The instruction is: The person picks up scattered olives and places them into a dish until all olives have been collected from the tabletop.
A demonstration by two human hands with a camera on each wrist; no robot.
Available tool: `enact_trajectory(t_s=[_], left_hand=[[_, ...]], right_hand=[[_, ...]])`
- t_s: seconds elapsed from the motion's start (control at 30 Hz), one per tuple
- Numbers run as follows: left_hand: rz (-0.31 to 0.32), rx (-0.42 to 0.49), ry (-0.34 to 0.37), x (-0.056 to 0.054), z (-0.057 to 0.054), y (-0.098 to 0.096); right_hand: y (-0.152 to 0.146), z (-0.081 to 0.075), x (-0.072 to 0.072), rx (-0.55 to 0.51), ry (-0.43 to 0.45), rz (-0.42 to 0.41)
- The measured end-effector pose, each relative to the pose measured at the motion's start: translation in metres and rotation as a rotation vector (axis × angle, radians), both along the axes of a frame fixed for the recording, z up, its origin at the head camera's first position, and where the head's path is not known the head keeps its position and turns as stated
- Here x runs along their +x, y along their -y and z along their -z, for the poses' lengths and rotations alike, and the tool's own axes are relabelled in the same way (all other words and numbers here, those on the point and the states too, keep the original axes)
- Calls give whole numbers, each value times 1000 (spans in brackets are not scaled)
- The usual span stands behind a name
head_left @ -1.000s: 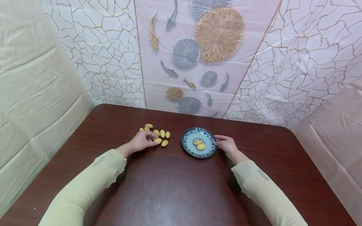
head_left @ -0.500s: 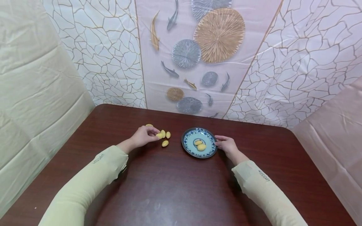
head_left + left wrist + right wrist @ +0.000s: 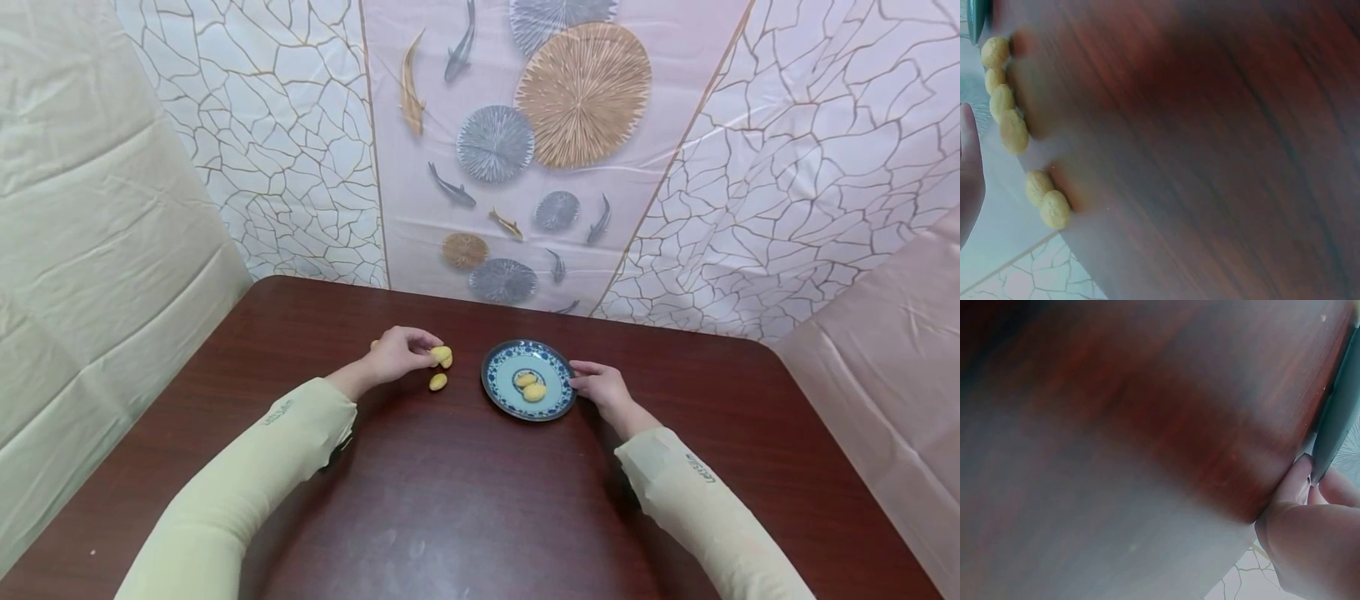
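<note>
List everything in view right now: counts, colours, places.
Plate: 1, blue patterned with dark rim, on the table
Yellow pieces on the plate: 2, yellow, near its middle
Yellow pieces off the plate: at least 6, yellow, left of it, some hidden in the head view
Table: 1, dark reddish brown, before the backdrop
Backdrop: 1, pinkish with grey and gold fish and discs, between white cracked-pattern panels
Sleeves: 2, pale cream, on both arms
Left grip: 1, bare, pinching a yellow piece
Right grip: 1, bare, holding the plate's rim
</note>
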State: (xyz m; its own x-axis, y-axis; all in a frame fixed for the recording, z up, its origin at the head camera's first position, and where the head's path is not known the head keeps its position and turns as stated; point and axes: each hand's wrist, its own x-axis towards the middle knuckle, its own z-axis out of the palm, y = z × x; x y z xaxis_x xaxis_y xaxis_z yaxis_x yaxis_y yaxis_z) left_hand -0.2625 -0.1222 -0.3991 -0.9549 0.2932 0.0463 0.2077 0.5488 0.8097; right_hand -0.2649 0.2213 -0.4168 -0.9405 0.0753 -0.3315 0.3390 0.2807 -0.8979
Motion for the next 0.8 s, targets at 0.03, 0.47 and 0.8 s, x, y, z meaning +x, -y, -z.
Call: enact_trajectory(t_s=[0.03, 0.47, 0.8], left_hand=[[5, 3, 6, 0, -1, -2], [29, 72, 96, -10, -7, -37], [78, 41, 68, -14, -4, -70]], right_hand=[[0, 0, 0, 0, 1, 1], [-2, 1, -1, 14, 7, -3], [1, 1, 0, 11, 0, -11]])
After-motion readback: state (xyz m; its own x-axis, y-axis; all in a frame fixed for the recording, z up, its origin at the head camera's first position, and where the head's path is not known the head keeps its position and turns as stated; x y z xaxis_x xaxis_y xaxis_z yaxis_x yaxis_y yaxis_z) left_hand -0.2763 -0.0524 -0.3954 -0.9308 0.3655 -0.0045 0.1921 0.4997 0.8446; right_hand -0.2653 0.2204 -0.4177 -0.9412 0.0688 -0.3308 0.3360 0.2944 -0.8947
